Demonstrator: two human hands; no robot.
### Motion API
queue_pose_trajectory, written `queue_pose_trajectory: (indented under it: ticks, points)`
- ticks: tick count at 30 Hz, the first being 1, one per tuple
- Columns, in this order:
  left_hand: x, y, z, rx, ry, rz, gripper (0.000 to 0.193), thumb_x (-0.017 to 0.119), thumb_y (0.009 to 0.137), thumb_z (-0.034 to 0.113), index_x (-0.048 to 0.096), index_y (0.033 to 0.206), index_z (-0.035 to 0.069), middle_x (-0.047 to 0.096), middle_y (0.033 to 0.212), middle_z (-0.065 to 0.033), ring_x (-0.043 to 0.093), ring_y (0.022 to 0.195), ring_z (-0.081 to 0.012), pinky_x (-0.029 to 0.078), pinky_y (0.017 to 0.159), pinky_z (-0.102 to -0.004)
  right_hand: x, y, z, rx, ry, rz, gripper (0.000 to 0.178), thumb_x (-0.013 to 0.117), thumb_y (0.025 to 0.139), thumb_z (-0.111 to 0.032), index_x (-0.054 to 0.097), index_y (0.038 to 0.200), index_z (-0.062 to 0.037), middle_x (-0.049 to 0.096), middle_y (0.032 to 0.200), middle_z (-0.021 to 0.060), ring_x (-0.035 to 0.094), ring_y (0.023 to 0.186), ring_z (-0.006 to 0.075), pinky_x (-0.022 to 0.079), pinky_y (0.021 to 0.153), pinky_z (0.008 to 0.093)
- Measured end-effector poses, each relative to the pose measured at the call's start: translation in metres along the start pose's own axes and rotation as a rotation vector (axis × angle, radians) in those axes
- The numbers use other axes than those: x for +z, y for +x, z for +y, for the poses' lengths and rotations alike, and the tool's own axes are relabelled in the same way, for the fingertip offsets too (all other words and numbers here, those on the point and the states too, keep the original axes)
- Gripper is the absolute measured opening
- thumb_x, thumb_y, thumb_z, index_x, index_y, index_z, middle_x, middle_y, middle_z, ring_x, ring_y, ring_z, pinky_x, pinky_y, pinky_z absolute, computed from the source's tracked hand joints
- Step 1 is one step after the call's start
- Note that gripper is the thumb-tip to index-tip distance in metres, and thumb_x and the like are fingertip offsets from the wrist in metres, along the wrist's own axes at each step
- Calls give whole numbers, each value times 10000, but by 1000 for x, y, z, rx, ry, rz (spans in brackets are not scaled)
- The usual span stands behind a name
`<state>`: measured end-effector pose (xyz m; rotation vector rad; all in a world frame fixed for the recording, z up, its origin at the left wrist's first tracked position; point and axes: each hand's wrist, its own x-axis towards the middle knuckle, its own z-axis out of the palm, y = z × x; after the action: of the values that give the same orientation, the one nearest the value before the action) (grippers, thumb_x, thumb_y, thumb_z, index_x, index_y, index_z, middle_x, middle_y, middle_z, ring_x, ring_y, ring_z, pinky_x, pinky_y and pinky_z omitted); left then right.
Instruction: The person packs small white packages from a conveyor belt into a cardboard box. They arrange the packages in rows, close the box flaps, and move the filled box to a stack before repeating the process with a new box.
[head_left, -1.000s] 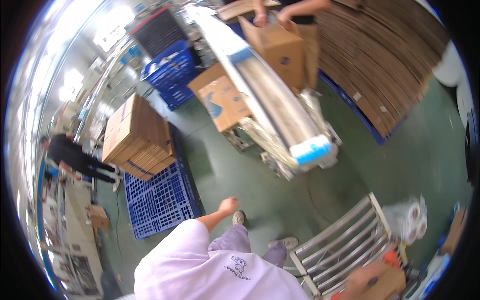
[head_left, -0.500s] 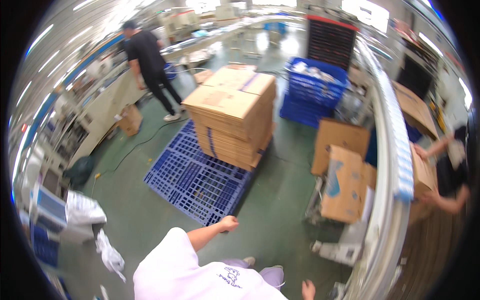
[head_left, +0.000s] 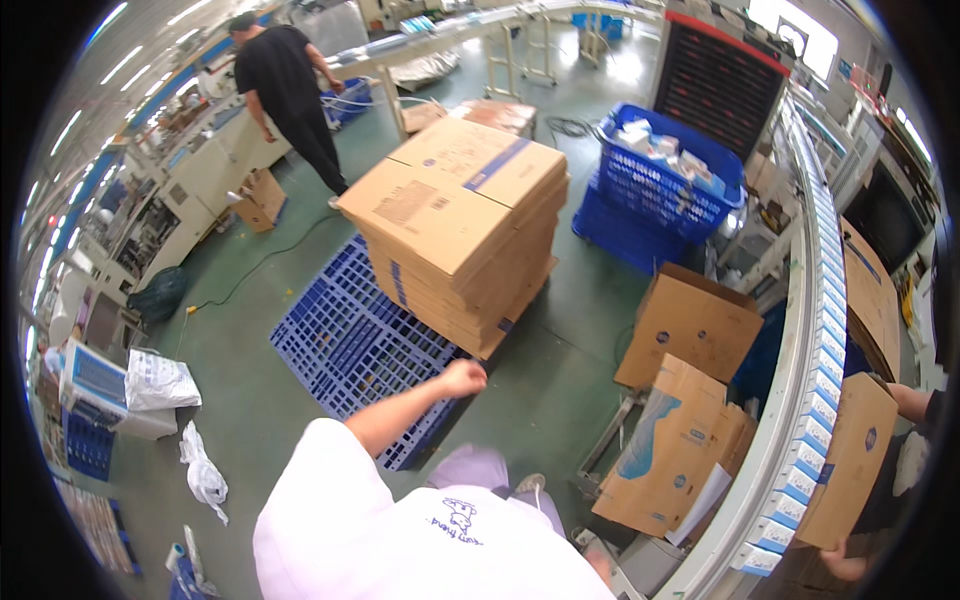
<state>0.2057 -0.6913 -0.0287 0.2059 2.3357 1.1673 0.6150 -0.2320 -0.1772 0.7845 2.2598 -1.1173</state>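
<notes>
My left hand is stretched forward over the near right edge of a blue plastic pallet. Its fingers look loosely curled, with nothing seen in them. Just beyond it rises a tall stack of flattened cardboard boxes on the pallet, bound with a blue strap. The hand is close to the stack's lower front corner, apparently not touching it. Low beside my white shirt, my right hand shows only as a blurred patch, its fingers not distinguishable.
A conveyor carrying a row of small blue-and-white boxes curves along the right, with a co-worker's hand on a carton beyond it. Open cartons stand nearer. A blue crate stands behind; another person walks at the far left.
I have come closer to the stack; it looks larger. My left hand has moved forward toward it. My right hand has blurred beside my body. The far person has stepped on.
</notes>
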Motion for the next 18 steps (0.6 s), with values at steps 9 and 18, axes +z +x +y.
queue_pose_trajectory:
  ticks: [9,18]
  points:
    - [-215,229,51,-27,539,370,428,667,740,266,574,1108,69,556,1132,-152,526,1063,-293,435,903,-398,-93,104,-213,-145,556,341,287,542,880,-175,562,1103,4,604,971,89,556,887,150,448,799,278]
    - [-263,309,90,-204,911,-26,1118,841,415,482,312,1344,154,249,1369,-205,219,1257,-484,408,894,-604,-34,135,-219,353,308,-81,150,534,854,-166,569,895,-26,533,710,21,502,650,103,430,588,262]
